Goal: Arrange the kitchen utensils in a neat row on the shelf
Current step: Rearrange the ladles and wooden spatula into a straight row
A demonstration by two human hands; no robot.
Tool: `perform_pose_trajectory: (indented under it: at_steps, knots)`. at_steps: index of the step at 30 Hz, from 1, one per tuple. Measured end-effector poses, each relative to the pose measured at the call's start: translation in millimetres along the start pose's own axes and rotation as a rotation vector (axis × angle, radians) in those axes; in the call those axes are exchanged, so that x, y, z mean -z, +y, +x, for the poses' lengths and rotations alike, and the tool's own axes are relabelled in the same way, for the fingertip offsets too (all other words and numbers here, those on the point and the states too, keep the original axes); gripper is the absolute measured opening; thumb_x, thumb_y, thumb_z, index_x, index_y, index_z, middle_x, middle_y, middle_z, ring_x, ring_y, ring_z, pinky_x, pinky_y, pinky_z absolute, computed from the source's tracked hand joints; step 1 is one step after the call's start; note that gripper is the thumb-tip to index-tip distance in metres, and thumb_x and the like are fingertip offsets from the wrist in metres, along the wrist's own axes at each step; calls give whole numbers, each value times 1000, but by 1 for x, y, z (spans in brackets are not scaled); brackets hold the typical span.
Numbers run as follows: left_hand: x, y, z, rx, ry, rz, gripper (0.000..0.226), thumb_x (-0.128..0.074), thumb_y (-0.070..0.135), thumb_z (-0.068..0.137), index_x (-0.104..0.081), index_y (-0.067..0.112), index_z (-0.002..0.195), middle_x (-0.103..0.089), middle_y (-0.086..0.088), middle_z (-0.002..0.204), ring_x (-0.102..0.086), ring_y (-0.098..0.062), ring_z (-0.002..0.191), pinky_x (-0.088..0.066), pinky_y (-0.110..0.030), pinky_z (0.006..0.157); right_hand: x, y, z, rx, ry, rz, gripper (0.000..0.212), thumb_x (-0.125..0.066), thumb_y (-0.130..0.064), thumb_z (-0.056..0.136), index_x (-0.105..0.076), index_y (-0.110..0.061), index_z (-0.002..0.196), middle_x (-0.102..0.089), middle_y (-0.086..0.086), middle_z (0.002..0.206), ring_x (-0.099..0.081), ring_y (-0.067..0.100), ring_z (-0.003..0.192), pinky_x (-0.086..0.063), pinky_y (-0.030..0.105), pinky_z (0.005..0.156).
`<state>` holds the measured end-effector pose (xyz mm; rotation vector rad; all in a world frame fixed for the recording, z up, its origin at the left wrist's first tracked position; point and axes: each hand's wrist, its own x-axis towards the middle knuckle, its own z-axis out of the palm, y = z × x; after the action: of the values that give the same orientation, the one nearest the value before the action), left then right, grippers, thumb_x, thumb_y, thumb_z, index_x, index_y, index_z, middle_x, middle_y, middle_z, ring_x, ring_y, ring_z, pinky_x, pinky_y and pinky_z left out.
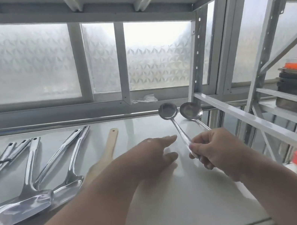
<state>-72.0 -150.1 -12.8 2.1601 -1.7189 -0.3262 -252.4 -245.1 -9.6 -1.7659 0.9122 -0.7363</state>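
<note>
Right hand [212, 149] clamps handles of two steel ladles [179, 114], bowls raised beyond fingers, above shelf [159, 199]. Left hand [158, 153] flat, fingers straight, empty, just beside. Metal spatulas [37, 183] and wooden spatula [108, 149] lie left of left hand. Ladles likely light, rigid, slick; grip mid-handle.
</note>
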Motion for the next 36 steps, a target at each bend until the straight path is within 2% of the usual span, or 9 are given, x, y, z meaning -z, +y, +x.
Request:
perform_pose_trajectory:
  at_steps: [4,8,10,14,20,23,30,34,36]
  knots:
    - [-7,6,8,-15,-101,95,58,-37,51,112,-19,47,168,-20,14,177,-18,-14,163,-15,-35,131,7,11,-18,9,61,-302,18,-72,-24,93,-69,-22,111,-75,0,72,-58,7,46,-44,21,47]
    - [-20,0,22,-75,-123,142,54,-26,57,113,-17,53,166,-9,21,177,-5,-7,164,-5,-45,133,8,15,-46,192,219,-687,30,-72,-37,87,-72,-33,117,-71,-11,93,-62,5,74,-42,19,70]
    - [-28,-4,25,-97,-128,167,53,-22,58,112,-16,57,164,-6,22,177,-3,-5,164,-5,-50,132,4,23,-58,354,208,-778,25,-73,-34,86,-76,-30,110,-70,-12,101,-58,4,75,-41,19,78]
    - [-30,-6,25,-152,-145,154,53,-18,63,110,-15,61,162,-3,27,175,2,0,163,2,-52,132,0,37,-60,435,164,-842,15,-63,-22,87,-76,-16,86,-74,-7,91,-63,13,89,-47,28,85]
    - [-36,6,33,-174,-182,203,51,-17,58,111,-17,60,162,-2,32,174,2,0,163,4,-57,131,-3,41,-63,314,205,-908,21,-49,-20,83,-49,-16,62,-59,-1,71,-50,18,77,-33,25,67]
    - [-38,19,44,-154,-131,235,53,-23,51,112,-14,57,164,-1,28,175,-2,-2,164,-2,-58,130,-1,36,-65,313,198,-905,20,-46,-25,86,-48,-21,66,-62,-1,80,-50,19,85,-36,26,74]
    - [-44,40,75,-103,-89,191,51,-23,46,113,-31,48,164,-20,23,174,-15,-4,163,-9,-51,130,-2,34,-67,293,148,-918,29,-37,-35,88,-58,-20,75,-65,1,101,-51,23,109,-41,31,96]
    - [-46,38,81,-101,-102,158,53,-24,46,113,-24,48,166,-15,25,175,-10,-3,163,-3,-49,131,-2,34,-64,298,131,-925,21,-33,-39,84,-42,-25,73,-60,-2,99,-45,21,107,-40,30,98]
    - [-45,37,82,-104,-107,148,52,-24,46,113,-25,48,165,-16,25,175,-9,-3,163,-1,-49,131,0,34,-62,281,132,-942,25,-32,-43,84,-49,-24,82,-57,-3,112,-42,20,117,-37,30,104]
